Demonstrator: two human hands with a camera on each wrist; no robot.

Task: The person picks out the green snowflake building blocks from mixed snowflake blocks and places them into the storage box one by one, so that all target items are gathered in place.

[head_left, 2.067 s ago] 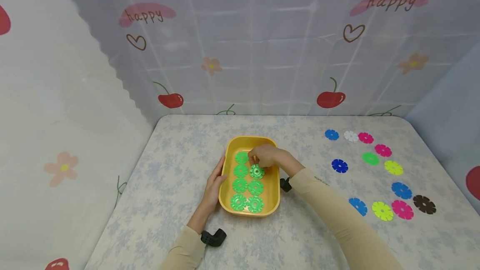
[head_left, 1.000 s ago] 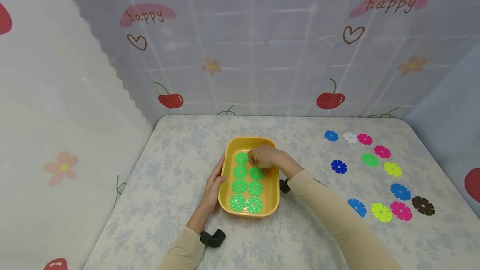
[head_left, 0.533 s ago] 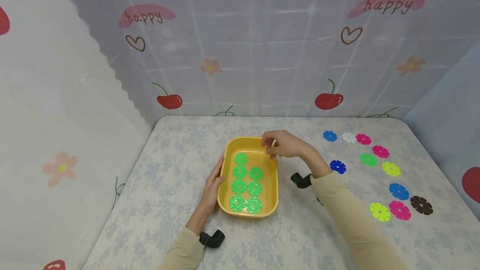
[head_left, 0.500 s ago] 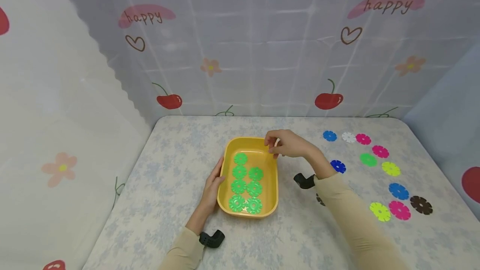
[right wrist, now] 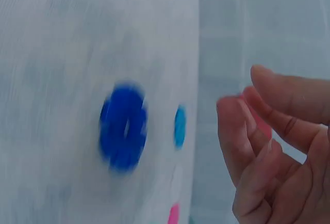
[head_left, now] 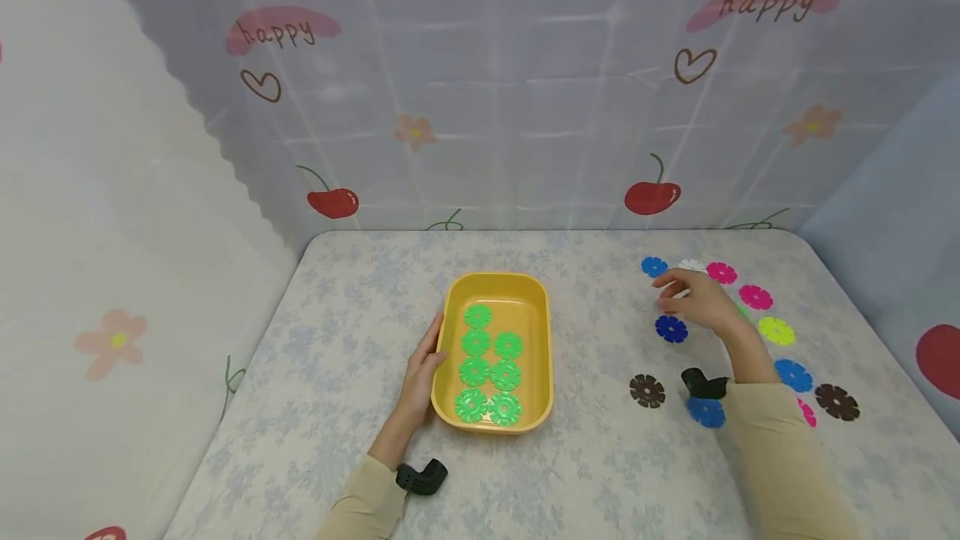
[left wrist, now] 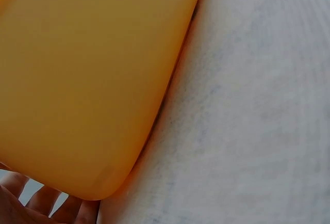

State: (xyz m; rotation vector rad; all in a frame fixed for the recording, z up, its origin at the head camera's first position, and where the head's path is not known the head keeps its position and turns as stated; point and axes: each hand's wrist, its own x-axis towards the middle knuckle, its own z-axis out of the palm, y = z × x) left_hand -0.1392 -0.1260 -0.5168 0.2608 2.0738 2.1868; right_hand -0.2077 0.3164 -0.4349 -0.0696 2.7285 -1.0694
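Green disc lies hidden beneath the empty, loosely open right hand; neighbouring discs risk nudging. Left hand rests flat against yellow tray.

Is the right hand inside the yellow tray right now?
No, the right hand is over the loose colored discs on the table, well apart from the yellow tray, which the left hand touches.

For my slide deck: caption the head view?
Left hand rests against yellow tray of green discs; right hand hovers over coloured discs.
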